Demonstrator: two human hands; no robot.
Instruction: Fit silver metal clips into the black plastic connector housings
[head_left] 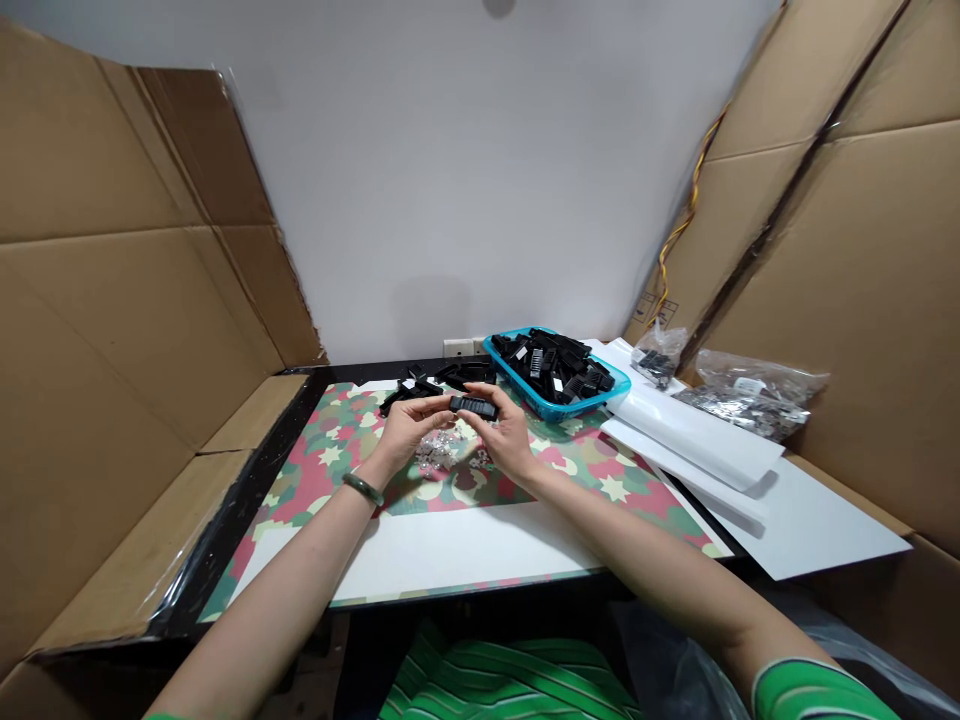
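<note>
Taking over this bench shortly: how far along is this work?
Done: a few black pieces lie on the mat, apart from the blue basket, though none clearly finished. In hand: the left hand and right hand hold one black piece. Remaining: the basket is heaped with black pieces; a bag of silver parts sits to the right.

Table [247,490], camouflage mat [322,465], teal basket [559,410], white sheets [780,520]

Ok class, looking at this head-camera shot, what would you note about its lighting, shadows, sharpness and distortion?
In the head view, soft, even light falls on the wall; the cardboard bends at the frame edges, suggesting wide-angle distortion; the left hand, right hand and black block look fairly sharp; a soft shadow lies on the mat below them.
</note>
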